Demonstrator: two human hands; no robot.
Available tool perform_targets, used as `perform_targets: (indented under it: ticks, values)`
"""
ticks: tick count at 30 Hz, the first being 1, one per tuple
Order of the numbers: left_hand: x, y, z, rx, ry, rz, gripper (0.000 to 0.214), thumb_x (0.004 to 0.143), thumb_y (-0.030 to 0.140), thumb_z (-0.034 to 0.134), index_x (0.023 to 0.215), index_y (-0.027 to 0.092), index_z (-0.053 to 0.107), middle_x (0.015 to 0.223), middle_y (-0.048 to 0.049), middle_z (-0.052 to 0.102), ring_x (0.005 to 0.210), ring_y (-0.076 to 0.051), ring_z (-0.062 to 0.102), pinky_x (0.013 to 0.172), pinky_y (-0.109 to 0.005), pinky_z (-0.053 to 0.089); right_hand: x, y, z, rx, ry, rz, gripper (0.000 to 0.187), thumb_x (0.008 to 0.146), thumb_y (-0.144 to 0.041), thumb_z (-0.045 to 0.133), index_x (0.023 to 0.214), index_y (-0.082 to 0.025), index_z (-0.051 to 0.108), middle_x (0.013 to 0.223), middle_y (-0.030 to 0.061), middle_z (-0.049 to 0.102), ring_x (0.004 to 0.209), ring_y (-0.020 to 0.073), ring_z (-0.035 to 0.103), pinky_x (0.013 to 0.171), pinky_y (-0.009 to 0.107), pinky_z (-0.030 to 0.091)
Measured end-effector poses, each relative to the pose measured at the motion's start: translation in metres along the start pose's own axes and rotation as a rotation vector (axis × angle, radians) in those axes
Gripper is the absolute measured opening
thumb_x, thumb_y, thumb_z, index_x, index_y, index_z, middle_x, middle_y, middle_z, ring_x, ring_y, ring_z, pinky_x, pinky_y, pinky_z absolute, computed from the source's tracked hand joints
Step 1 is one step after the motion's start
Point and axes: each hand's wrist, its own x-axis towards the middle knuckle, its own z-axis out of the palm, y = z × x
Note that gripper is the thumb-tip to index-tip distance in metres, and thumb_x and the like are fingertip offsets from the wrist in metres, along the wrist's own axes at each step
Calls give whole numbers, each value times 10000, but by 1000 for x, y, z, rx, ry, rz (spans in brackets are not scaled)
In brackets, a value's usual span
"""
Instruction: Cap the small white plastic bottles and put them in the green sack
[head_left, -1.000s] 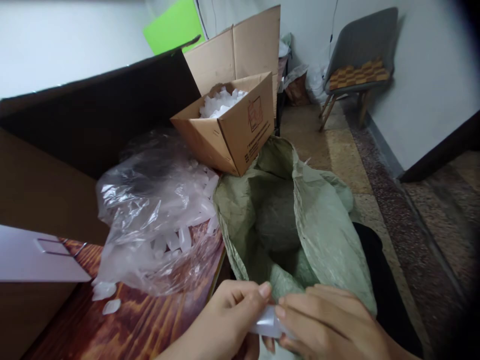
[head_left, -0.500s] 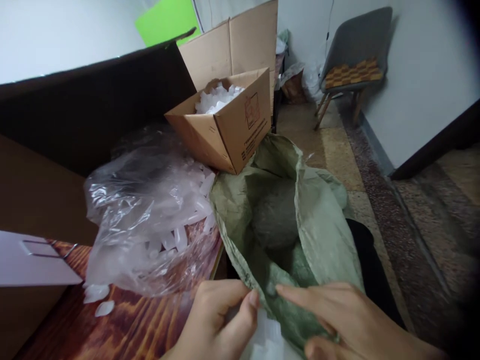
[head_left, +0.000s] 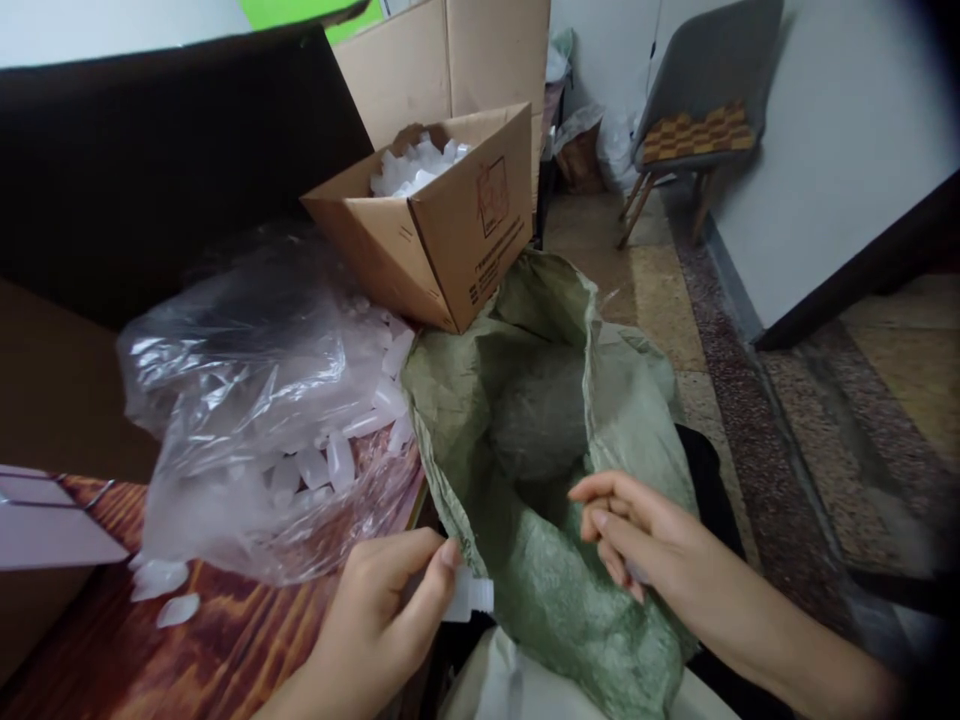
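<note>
My left hand (head_left: pixel 379 615) sits at the wooden table's edge (head_left: pixel 247 650), thumb and fingers pinched on a small translucent white plastic piece (head_left: pixel 471 594). To its right, my right hand (head_left: pixel 637 540) hovers over the mouth of a green woven sack (head_left: pixel 525 400). Its fingers are curled together, and what lies inside them is hidden. A clear plastic bag (head_left: pixel 255 420) full of similar white pieces lies on the table just above my left hand.
An open cardboard box (head_left: pixel 442 230) of white pieces stands behind the sack. A large dark cardboard flap (head_left: pixel 150 170) rises at the left. Two loose pieces (head_left: pixel 169 590) lie on the table. A grey chair (head_left: pixel 697 110) stands by the far wall.
Both hands held one piece together a second ago. They have separated: my left hand keeps a piece by the table edge, and my right hand moved right over the sack.
</note>
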Motion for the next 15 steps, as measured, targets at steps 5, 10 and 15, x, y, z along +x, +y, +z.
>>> perform_targets:
  ticks: [5, 10, 15]
  values:
    - [-2, -9, 5, 55, -38, 101, 346, 958, 188, 441, 618, 166, 388, 533, 57, 369, 455, -44, 373, 472, -173, 270, 0, 15, 24, 92, -192, 276, 191, 919, -367, 441, 934, -194, 523, 713, -58, 505, 431, 23, 349, 387, 174, 229]
    - [-4, -29, 7, 146, -32, 117, 319, 963, 163, 435, 651, 178, 370, 554, 58, 392, 467, -49, 405, 487, -177, 286, 50, 38, 50, -104, -140, 244, 194, 974, -324, 415, 1001, -179, 541, 834, -22, 584, 502, 43, 464, 429, 178, 343]
    - [-10, -52, 6, 351, -16, 195, 252, 950, 173, 462, 699, 184, 452, 583, 42, 458, 477, -77, 457, 502, -216, 306, 141, 47, 40, -574, 70, 255, 291, 955, -367, 559, 1152, -155, 579, 1058, 60, 629, 836, 163, 633, 711, 336, 556]
